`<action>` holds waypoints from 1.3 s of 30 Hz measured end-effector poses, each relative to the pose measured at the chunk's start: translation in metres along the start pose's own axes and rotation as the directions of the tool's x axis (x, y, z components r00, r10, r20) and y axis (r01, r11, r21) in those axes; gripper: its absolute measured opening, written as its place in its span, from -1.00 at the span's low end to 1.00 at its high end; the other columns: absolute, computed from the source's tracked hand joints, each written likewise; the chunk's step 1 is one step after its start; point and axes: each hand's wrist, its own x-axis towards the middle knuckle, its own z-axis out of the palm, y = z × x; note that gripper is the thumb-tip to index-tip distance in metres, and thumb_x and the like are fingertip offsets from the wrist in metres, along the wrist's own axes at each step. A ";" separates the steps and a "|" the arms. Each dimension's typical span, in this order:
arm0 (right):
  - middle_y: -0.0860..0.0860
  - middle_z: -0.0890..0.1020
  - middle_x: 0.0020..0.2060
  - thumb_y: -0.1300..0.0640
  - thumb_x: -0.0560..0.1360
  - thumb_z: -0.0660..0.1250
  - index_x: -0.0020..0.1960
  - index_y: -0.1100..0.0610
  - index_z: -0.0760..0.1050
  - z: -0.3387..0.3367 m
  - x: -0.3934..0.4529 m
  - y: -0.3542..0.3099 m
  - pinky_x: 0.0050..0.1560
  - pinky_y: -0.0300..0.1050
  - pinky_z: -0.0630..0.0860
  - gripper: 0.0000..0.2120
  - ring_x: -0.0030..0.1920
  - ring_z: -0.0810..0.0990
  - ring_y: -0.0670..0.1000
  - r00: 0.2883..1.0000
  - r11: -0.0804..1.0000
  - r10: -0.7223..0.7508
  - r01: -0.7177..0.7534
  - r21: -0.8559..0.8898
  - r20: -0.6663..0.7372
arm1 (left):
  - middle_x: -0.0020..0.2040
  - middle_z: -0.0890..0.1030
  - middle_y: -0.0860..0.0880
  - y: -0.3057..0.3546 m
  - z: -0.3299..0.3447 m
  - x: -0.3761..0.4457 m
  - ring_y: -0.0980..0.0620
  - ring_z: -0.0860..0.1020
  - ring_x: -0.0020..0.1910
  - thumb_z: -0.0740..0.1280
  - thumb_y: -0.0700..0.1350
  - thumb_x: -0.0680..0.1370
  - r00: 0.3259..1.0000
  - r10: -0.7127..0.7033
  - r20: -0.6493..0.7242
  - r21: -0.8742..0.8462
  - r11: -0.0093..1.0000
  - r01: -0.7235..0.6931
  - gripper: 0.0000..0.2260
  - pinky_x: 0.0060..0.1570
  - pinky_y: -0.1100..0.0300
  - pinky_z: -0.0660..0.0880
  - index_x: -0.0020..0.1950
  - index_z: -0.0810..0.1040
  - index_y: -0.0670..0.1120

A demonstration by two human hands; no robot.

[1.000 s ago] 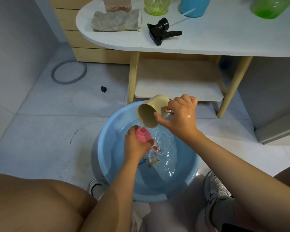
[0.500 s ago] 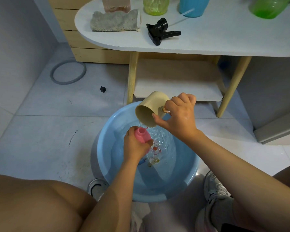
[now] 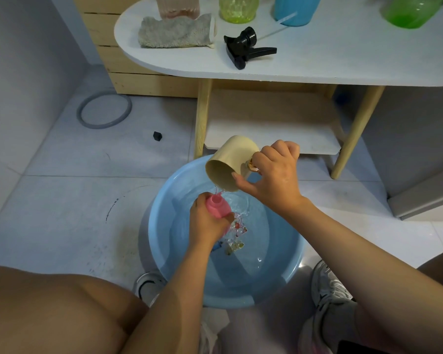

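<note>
Grey floor tiles (image 3: 62,205) are bearing a round light-blue plastic basin (image 3: 161,251) of water beside a white oval worktop (image 3: 343,54). Over it the right grip (image 3: 274,175) is clasping a tipped beige plastic cup (image 3: 230,159) by its handle, water trickling onto a small pink plastic bottle (image 3: 216,206) that the left grip (image 3: 207,224) is clutching.

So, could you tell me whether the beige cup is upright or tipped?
Tipped: the beige cup lies mouth down-left, water trickling onto the pink bottle.
</note>
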 end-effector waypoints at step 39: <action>0.04 0.45 -0.43 -0.08 0.35 0.45 -0.39 0.20 0.42 -0.005 0.004 -0.007 -0.05 -0.08 0.24 -0.60 -0.23 0.31 0.03 0.983 0.982 -0.178 0.181 0.057 -0.053 | 0.03 0.54 -0.01 0.006 0.002 0.002 0.01 0.52 -0.04 0.54 -0.04 0.31 1.000 -0.026 -0.008 -0.044 0.999 0.025 -0.53 -0.18 0.29 0.37 0.13 0.43 -0.03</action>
